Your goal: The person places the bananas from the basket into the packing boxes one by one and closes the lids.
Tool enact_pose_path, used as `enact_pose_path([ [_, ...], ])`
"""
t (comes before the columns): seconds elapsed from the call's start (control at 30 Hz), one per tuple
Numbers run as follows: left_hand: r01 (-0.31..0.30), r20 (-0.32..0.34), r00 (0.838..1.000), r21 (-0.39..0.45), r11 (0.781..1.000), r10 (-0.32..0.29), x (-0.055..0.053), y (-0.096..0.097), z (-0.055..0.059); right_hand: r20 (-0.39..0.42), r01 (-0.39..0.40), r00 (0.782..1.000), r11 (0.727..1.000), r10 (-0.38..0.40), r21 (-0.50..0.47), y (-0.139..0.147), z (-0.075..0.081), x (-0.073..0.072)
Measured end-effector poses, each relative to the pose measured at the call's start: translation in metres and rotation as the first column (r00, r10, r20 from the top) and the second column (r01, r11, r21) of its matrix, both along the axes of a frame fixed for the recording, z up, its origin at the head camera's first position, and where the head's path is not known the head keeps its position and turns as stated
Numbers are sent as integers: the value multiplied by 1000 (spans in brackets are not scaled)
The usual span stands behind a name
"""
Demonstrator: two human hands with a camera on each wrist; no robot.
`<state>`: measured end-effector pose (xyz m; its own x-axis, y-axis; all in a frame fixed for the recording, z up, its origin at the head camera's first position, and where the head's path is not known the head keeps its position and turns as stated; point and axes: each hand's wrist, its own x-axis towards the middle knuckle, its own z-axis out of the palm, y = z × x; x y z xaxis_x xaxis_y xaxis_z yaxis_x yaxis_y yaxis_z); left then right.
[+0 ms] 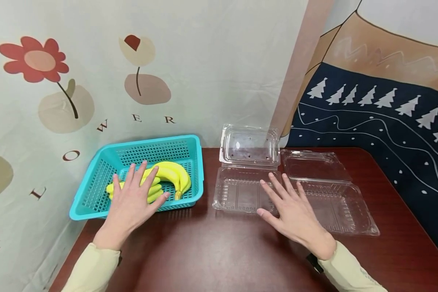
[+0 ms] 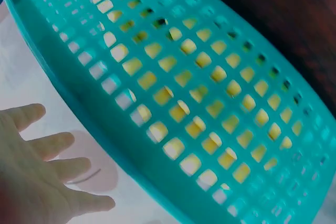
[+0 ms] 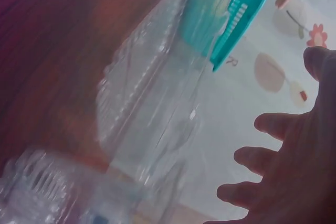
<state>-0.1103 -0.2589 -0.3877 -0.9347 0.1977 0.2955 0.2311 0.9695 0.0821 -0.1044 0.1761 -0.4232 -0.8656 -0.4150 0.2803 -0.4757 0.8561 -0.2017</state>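
Bananas lie in the turquoise basket, one bunch arching stem-end toward the near side, the other's long axis running roughly crosswise, while left hand and right hand are raised, fingers spread.

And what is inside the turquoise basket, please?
Yellow bananas lie in the basket. The person's left grip covers some of them in the head view; their exact number cannot be told.

Bananas in basket beside open containers
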Motion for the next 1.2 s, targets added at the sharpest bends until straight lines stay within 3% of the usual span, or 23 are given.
enact_pose_path([
  [0.27,0,-10,1000,4,1000,0,-3,-22,4,-13,-71,997,997,71,32,-29,2,0],
  [0.63,21,42,999,-20,1000,-20,-6,-52,4,-44,-181,982,982,183,54,-69,3,0],
  [1.03,81,62,995,-54,995,-77,-14,-78,4,1,-235,972,971,235,54,-98,6,-2],
  [1.2,98,103,990,-51,994,-92,-18,-86,4,11,-252,968,966,252,56,-109,4,-3],
])
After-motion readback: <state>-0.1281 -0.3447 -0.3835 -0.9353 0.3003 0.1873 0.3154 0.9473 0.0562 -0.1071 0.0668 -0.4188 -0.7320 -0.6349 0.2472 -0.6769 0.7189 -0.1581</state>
